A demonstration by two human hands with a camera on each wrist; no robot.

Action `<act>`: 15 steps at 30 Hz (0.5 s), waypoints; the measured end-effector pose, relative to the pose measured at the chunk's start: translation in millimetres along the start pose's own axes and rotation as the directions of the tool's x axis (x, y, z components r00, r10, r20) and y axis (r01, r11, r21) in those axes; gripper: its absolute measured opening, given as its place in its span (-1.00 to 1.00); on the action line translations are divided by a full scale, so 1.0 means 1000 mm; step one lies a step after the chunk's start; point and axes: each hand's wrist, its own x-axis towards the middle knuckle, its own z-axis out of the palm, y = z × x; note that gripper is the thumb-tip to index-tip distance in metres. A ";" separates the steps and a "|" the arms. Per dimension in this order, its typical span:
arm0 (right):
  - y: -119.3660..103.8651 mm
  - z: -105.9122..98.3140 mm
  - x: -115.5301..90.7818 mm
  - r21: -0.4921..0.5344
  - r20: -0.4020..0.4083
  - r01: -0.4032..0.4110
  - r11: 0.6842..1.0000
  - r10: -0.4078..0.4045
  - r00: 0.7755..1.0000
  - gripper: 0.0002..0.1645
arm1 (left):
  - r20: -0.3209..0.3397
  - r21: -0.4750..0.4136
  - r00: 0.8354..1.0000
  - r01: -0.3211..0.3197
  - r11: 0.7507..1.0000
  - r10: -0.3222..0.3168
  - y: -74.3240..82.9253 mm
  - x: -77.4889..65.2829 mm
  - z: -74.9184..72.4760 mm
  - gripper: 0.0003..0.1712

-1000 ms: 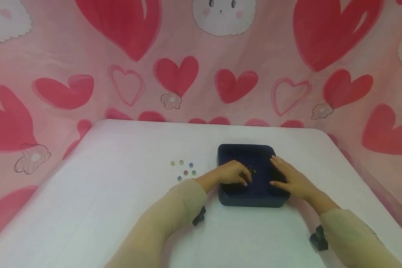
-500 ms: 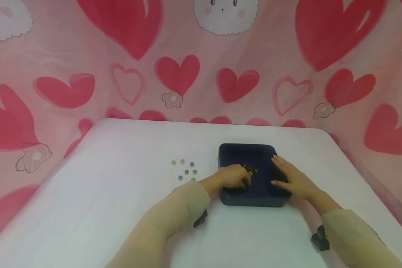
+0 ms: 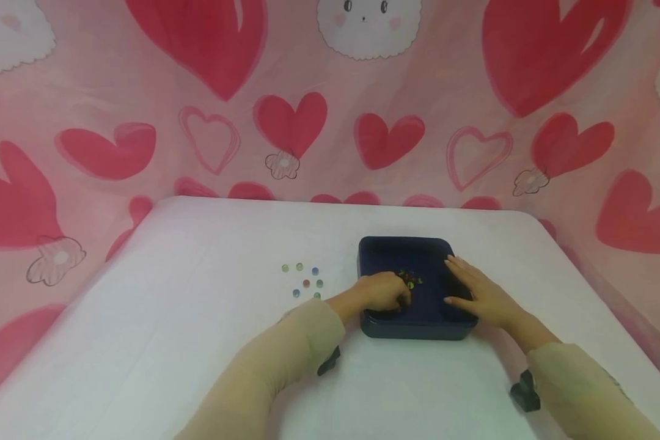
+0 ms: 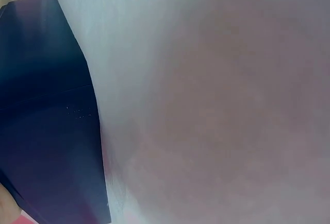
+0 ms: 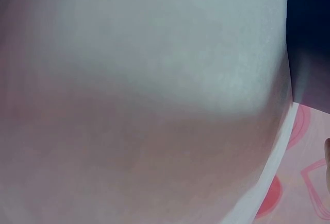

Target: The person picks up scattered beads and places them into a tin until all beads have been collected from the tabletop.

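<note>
A dark blue square box with low walls stands on the white table. My left hand reaches over its left wall, fingers bent down inside; the fingertips are hidden, and I cannot tell whether they hold anything. Just beyond those fingers lies a small pile of tiny green, yellow and red pieces on the box floor. My right hand rests on the right rim with fingers and thumb spread. The box side fills the left of the left wrist view, and a corner of the box shows in the right wrist view.
Several small glass marbles, among them a red one and a blue one, lie on the table left of the box. A pink cloth with hearts hangs behind the table. Dark wrist devices sit under both sleeves.
My left hand has drawn slightly back toward the near left part of the box, its fingers bending further down, and more of the small pile shows. The right hand stays put.
</note>
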 end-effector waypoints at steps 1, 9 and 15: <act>0.000 0.000 0.000 -0.001 0.002 -0.003 1.000 0.003 1.000 -0.11 | -0.002 0.000 1.000 -0.001 1.000 0.001 0.000 0.000 0.000 -0.77; 0.002 0.000 -0.001 0.006 -0.009 0.017 1.000 -0.016 1.000 -0.12 | -0.114 -0.076 0.989 -0.099 0.992 0.090 -0.004 -0.002 0.000 -0.78; 0.002 0.001 -0.002 0.001 -0.021 0.035 0.999 -0.035 0.999 -0.13 | -0.328 -0.279 0.940 -0.196 0.940 0.098 -0.012 -0.012 -0.006 -0.76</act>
